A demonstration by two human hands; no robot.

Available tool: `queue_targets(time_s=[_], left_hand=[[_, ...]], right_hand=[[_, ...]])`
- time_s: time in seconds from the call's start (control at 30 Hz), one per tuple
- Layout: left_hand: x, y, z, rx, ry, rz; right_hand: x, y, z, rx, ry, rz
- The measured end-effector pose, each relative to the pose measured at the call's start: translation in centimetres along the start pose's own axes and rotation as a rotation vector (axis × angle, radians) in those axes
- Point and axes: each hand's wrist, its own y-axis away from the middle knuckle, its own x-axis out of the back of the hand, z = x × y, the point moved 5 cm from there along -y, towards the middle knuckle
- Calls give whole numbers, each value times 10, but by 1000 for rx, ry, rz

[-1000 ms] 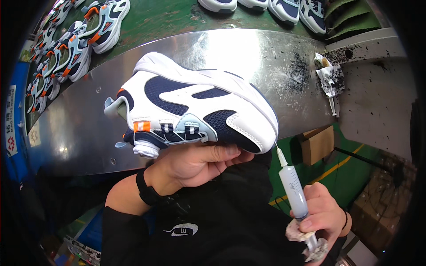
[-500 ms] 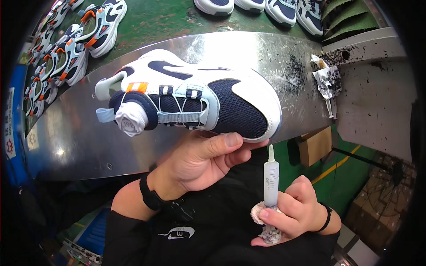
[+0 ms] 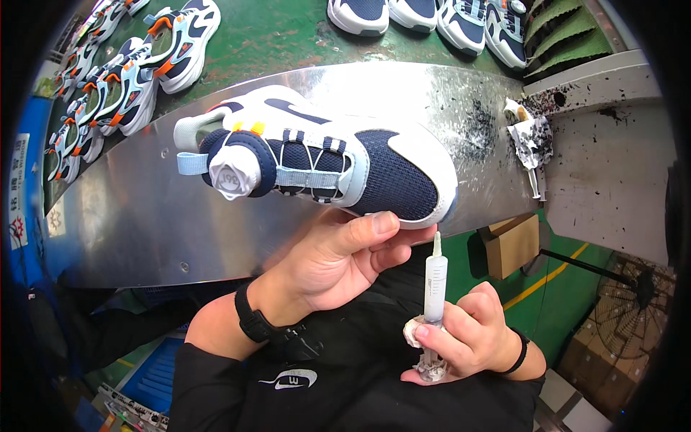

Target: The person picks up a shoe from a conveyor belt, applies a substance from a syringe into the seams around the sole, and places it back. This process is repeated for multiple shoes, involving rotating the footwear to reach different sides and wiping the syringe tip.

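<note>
**Two hands, one shoe, one syringe**

One navy and white shoe [image 3: 317,162] is held up over the shiny metal table [image 3: 129,223] by the left hand [image 3: 331,255], whose fingers curl under the sole with the thumb pressed along the white edge near the toe. The shoe lies on its side, round dial closure facing the camera, toe pointing to the person's right. The right hand [image 3: 461,335] is closed around one clear syringe [image 3: 435,277], held upright with its tip just below the toe edge of the sole, close to it but apart. A black band sits on each wrist.

Judging by this pose, the step in hand looks like touching up the sole edge with whatever the syringe carries; the tip is aimed but not yet on the seam. A next move would call for a steady shoe and a fine, short approach of the tip to the joint between sole and upper.

Counted around the bench: four shoes [image 3: 432,14] in part view along the top edge, a row of at least six lighter shoes [image 3: 129,86] at upper left, one cardboard box [image 3: 512,245], and one crumpled, speckled paper [image 3: 531,137] on the grey ledge.
</note>
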Motion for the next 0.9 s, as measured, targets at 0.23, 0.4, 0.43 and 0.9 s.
queue_targets(time_s=[0.23, 0.4, 0.43, 0.9], left_hand=[[12, 31, 6, 27, 20, -31], [26, 115, 28, -15, 30, 268], [28, 123, 37, -67, -93, 282], [22, -3, 159, -239, -744, 309]], right_hand=[[7, 6, 1, 67, -111, 234], [-9, 1, 46, -88, -212, 103], [-13, 0, 55, -100, -260, 119], [6, -10, 80, -168, -91, 31]])
